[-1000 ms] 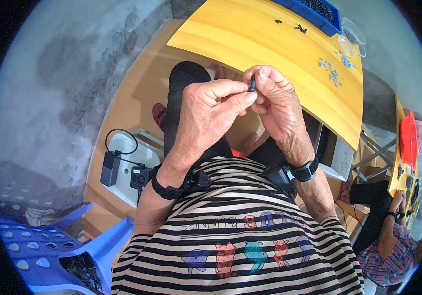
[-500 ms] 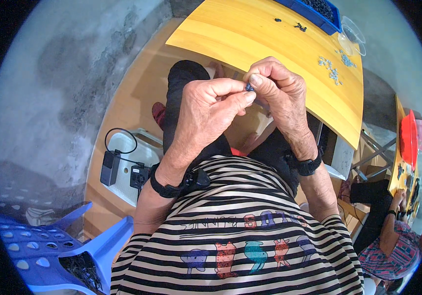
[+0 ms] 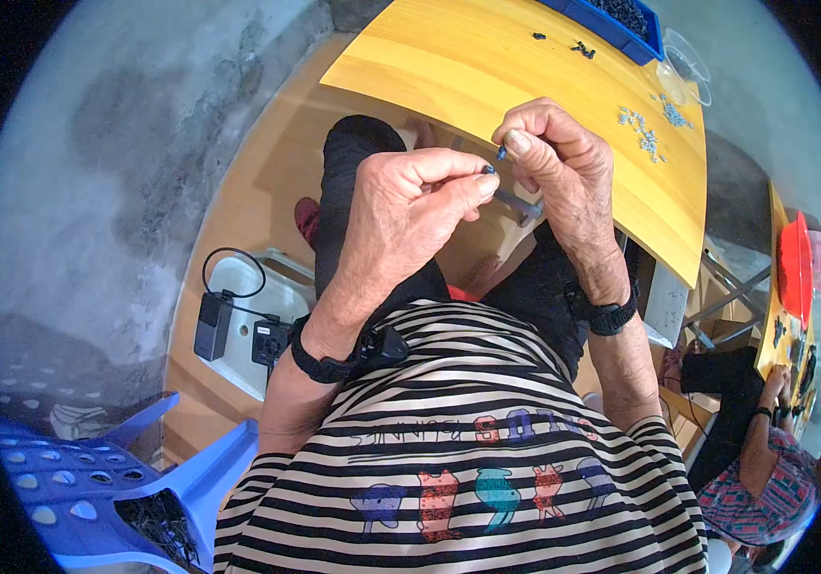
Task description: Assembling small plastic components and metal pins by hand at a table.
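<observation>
Over my lap, just short of the table edge, my left hand [image 3: 420, 206] pinches a small dark piece [image 3: 489, 170] between thumb and forefinger. A little to its right and higher, my right hand [image 3: 559, 172] holds another tiny dark blue piece [image 3: 501, 152] in a thumb-and-finger pinch. A narrow gap separates the two pieces. Both are too small for me to make out their exact kind. On the yellow table [image 3: 430, 67] lie small grey-blue pieces [image 3: 642, 134] in loose clusters, and a few black bits [image 3: 583, 49] rest farther back.
A blue bin [image 3: 621, 29] of dark parts and a clear plastic cup [image 3: 686, 69] stand at the table's far end. A blue plastic chair [image 3: 76, 497] is at lower left, near a white basin [image 3: 243, 330] with black devices. At right, another person [image 3: 765, 478] works beside a red basin [image 3: 794, 273].
My right hand has drawn away from my left, up and to the right, with a small piece in its pinch. My left hand has barely moved.
</observation>
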A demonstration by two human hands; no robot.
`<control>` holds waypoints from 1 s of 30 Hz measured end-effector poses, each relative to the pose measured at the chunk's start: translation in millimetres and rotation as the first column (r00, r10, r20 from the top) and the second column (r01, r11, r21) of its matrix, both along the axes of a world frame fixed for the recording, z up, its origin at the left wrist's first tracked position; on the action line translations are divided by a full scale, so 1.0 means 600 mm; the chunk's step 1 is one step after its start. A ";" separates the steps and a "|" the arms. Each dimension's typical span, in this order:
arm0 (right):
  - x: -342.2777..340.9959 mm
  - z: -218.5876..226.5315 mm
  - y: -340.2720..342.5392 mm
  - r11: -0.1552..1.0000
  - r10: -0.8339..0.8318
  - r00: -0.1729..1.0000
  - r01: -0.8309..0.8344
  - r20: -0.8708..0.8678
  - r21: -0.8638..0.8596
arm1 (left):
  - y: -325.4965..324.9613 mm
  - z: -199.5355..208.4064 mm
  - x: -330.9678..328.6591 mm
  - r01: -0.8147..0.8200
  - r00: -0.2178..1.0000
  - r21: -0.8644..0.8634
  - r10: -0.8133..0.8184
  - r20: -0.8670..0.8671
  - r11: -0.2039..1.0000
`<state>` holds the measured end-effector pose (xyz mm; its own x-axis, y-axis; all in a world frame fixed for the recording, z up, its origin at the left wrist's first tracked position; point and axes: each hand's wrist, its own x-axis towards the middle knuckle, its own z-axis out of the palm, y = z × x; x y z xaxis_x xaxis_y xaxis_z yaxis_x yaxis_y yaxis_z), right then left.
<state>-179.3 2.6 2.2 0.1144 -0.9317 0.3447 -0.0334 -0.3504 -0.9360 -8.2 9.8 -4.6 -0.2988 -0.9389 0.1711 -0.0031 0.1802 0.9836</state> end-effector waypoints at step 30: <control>-0.008 0.029 -0.003 0.864 -0.115 0.846 -0.174 -0.521 -0.473 | 0.000 -0.007 0.002 0.101 0.995 0.066 -0.100 -0.016 0.993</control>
<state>-184.4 0.9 19.5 0.4324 -0.6485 0.6265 -0.4390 -0.7583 -0.4819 -7.0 9.8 -8.9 -0.3907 -0.9135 0.1137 0.0241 0.1133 0.9933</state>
